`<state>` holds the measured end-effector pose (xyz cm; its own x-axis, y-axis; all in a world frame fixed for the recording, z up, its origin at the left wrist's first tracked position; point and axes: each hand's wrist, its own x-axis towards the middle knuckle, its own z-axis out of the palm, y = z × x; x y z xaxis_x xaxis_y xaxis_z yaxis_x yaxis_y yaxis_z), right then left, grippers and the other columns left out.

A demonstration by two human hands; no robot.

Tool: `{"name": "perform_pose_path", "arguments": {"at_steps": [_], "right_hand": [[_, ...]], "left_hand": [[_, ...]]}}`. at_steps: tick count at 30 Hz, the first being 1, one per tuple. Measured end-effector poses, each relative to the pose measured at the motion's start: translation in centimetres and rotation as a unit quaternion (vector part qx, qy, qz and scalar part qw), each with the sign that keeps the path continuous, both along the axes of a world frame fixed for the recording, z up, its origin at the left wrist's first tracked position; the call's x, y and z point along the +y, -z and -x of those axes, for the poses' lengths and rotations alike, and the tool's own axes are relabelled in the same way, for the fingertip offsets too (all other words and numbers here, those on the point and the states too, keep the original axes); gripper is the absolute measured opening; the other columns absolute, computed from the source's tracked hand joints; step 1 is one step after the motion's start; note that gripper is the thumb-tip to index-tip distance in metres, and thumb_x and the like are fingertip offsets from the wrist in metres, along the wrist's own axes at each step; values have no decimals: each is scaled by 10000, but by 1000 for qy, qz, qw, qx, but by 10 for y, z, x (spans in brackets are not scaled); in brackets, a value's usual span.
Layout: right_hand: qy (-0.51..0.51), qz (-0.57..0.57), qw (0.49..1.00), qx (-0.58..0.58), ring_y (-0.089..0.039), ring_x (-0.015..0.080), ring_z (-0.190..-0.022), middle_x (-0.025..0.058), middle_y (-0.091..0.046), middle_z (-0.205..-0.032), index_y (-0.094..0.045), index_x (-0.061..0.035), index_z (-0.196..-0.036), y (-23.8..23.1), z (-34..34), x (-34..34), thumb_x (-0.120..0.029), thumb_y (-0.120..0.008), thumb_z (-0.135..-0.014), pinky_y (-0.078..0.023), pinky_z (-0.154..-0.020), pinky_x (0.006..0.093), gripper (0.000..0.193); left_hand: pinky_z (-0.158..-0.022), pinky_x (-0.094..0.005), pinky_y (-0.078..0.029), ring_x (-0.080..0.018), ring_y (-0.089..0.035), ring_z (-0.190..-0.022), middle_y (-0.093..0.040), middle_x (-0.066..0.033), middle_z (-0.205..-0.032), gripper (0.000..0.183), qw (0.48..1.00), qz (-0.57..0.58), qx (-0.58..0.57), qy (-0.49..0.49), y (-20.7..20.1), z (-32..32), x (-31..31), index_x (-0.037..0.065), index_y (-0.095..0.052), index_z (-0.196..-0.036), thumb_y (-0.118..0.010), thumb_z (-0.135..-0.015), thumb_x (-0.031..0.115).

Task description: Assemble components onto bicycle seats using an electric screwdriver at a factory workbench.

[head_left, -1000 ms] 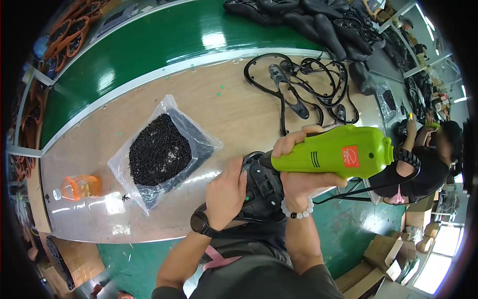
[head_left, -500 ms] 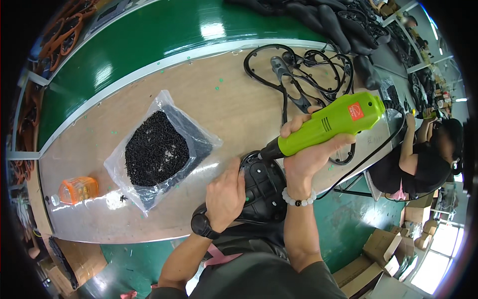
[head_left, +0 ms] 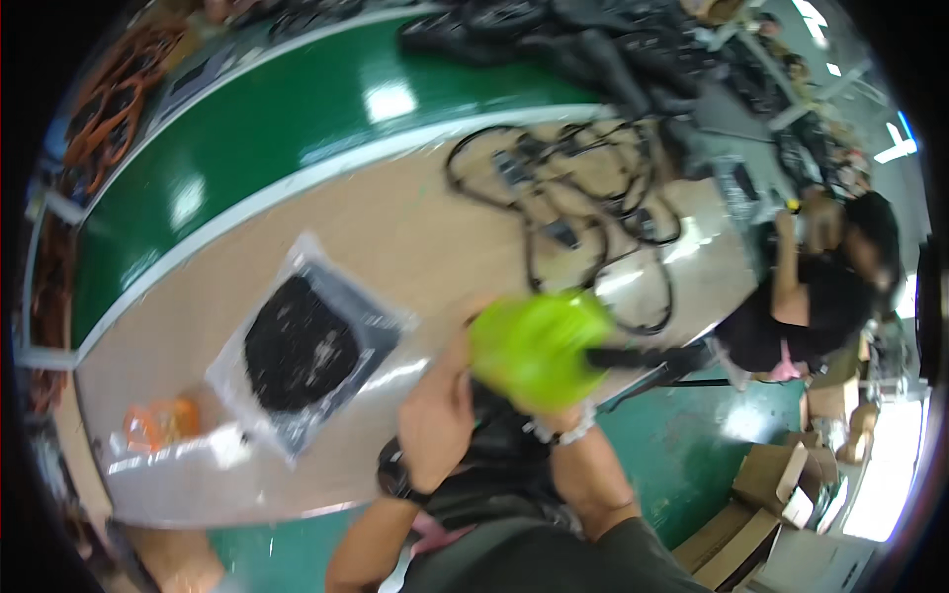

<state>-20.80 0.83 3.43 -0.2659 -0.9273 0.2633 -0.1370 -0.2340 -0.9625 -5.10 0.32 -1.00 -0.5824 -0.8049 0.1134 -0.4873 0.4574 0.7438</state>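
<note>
To the right of the clear plastic bag of black screws, we hold the lime-green electric screwdriver in our right hand. This hand closes around the tool body, which largely hides it; blur obscures the fingers. The black cord leaves the tool farther right of the bag. Our left hand, right of the bag and nearer to us, lies back upward at the black moulded part. Its fingers appear close together; we cannot tell whether they pinch the part or only press on it. Nor can we tell whether the tool tip touches the part. Left of the bag, we see an orange bottle. Right of the bag and farther from us, black looped strips lie on the tan worktable.
</note>
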Motion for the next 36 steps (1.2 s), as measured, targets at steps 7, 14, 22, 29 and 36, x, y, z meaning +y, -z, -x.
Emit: {"name": "perform_pose_path", "arguments": {"at_steps": [7, 14, 22, 29, 36], "right_hand": [[21, -79, 997, -13, -645, 170, -924, 89, -700, -1039, -627, 8, -1176, 5, -14, 15, -2, -658, -712, -502, -887, 304, 465], [-18, 90, 984, -152, -550, 112, -784, 47, -610, -918, -582, 35, -1191, 12, -12, 7, -221, -596, -807, -455, -694, 260, 462], [107, 139, 928, -330, -589, 146, -761, 74, -630, -870, -607, 25, -1057, 10, -29, -3, -29, -576, -770, -485, -664, 289, 294], [-27, 51, 980, -193, -581, 176, -705, 82, -599, -782, -516, -7, -1284, -7, 1, -7, -913, -527, -704, -446, -622, 290, 1075], [-51, 112, 945, -304, -639, 227, -787, 110, -654, -907, -551, -8, -1193, 22, 1, -3, -476, -456, -1017, -518, -689, 348, 508]], "left_hand": [[-952, -489, -457, -413, -570, -1086, -626, -211, -1171, 437, 949, 214, -172, -158, 11, -114, -82, -17, -612, -1239, -631, -919, 280], [-858, -443, -469, -335, -573, -966, -628, -139, -1043, 188, 926, 249, -225, -172, 35, -151, -106, 8, -706, -1032, -616, -925, 135], [-832, -433, -480, -332, -592, -937, -653, -135, -991, 133, 925, 287, -162, -190, 30, -152, -102, 20, -700, -979, -636, -907, 112], [-873, -445, -474, -315, -608, -960, -661, -121, -992, 144, 965, 149, 89, 198, -16, -48, -24, 34, -682, -975, -619, -870, 109], [-888, -388, -400, -184, -601, -927, -657, 12, -903, 94, 972, 117, 59, 195, 2, -40, -7, 106, -685, -892, -697, -846, 187]]}}
